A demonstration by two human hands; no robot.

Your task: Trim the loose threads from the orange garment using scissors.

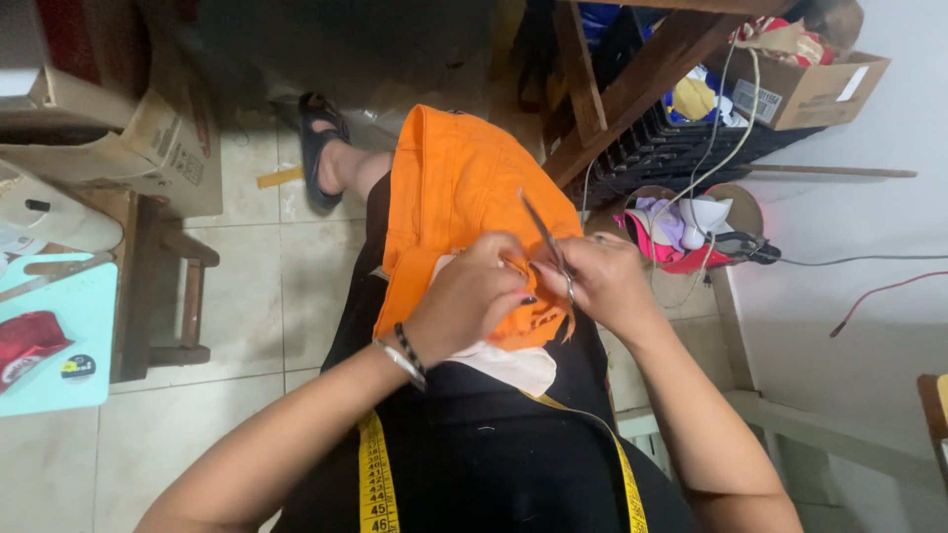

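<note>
Far left we see a light-blue surface [69, 336] w/ a red cap [25, 345] on it, and cardboard boxes [148, 138] above. Centre: orange garment [449, 197] draped over our lap, running from knee down to the hands. Our left hand [474, 301], w/ bracelets at the wrist, is clenched on the garment's near edge, pinching fabric. Just beside it, touching the same edge, our right hand [607, 286] grips small scissors [548, 242], blades angled up-left over the cloth. Yellow tape measure [375, 474] hangs round our neck. Right: basket of cloth scraps [681, 232] on the floor.
</note>
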